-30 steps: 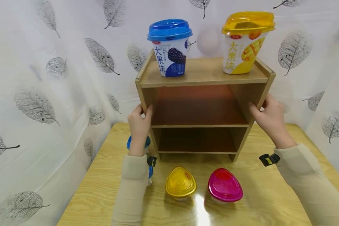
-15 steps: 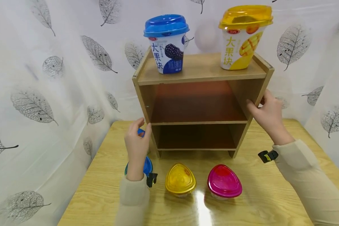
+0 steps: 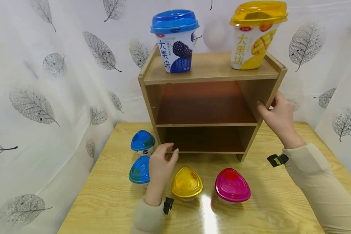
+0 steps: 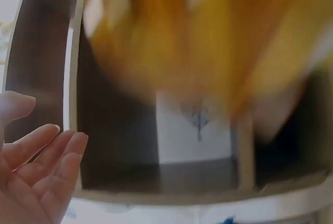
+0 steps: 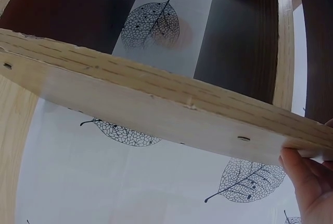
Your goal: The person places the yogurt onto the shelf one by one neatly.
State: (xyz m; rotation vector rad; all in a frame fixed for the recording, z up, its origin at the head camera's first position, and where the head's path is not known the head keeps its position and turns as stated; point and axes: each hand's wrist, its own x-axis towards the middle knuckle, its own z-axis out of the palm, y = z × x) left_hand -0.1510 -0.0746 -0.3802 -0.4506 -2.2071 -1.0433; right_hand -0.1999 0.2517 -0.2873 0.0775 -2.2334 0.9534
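Observation:
A small wooden shelf [image 3: 207, 124] stands on the table, with a blue-lidded yogurt cup [image 3: 175, 42] and a yellow-lidded yogurt cup [image 3: 255, 35] on top. My right hand [image 3: 279, 118] grips the shelf's right side panel, thumb on the inner face. My left hand [image 3: 162, 167] is in front of the shelf's lower left corner, fingers loosely bent and holding nothing. Just right of it sits a yellow-lidded cup [image 3: 187, 182]. A blurred yellow shape [image 4: 203, 36] fills the top of the left wrist view.
Two blue-lidded cups stand left of the shelf, a rear one [image 3: 142, 141] and a front one [image 3: 139, 170] partly covered by my left hand. A pink-lidded cup [image 3: 232, 186] stands at the front right. A leaf-patterned curtain [image 3: 61, 81] surrounds the wooden table [image 3: 105, 195].
My left hand has let go of the shelf's left side, dropped, and moved right toward the yellow-lidded cup in front. My right hand keeps its grip on the shelf.

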